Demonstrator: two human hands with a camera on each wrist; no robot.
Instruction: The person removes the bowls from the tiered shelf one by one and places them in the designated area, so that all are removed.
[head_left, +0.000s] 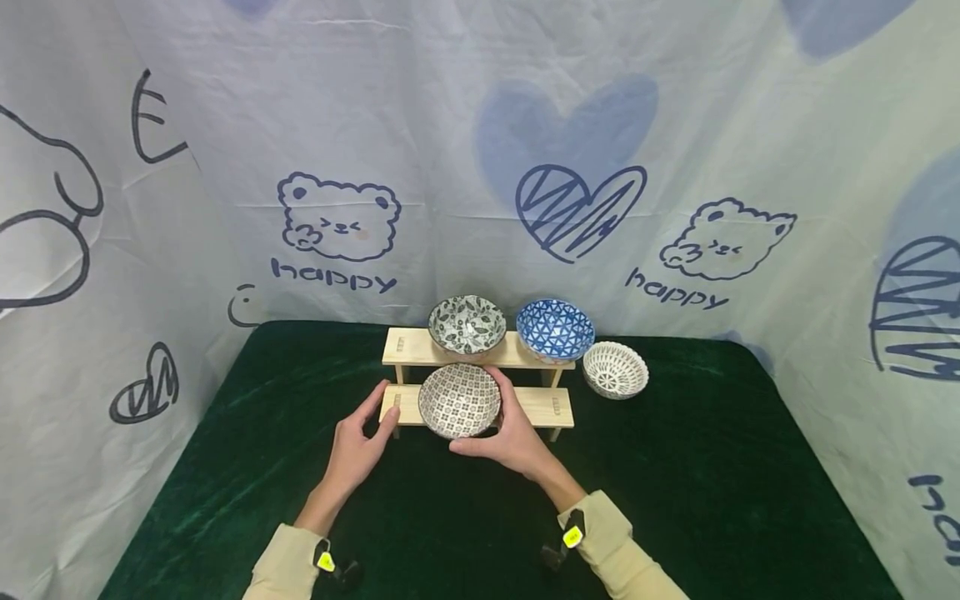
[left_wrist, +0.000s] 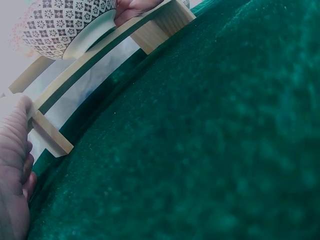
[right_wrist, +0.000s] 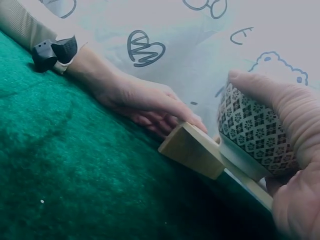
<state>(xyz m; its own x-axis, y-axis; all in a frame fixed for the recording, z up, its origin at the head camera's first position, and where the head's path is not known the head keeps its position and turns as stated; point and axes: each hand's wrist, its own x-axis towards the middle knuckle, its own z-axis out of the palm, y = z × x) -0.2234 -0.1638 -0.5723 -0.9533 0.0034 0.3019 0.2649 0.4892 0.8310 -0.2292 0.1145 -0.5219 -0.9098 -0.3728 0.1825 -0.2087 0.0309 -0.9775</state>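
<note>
My right hand (head_left: 517, 437) grips a bowl (head_left: 459, 402) with a brown-and-white lattice pattern, thumb at the near side and fingers round the right side. The bowl is at the lower plank of a two-step wooden stand (head_left: 547, 407), left of the plank's middle. Its pale foot (right_wrist: 242, 160) appears at the plank's top; whether it bears full weight there I cannot tell. At the plank's left end, my left hand (head_left: 356, 450) holds the stand between thumb and fingers. In the left wrist view the thumb (left_wrist: 22, 102) lies against that end.
On the upper plank stand a bowl with green leaves (head_left: 467, 325) and a blue bowl with triangles (head_left: 556, 330). A white-and-brown bowl (head_left: 616, 371) sits on the dark green cloth (head_left: 697, 467) right of the stand. A printed curtain (head_left: 450, 125) hangs behind and at both sides.
</note>
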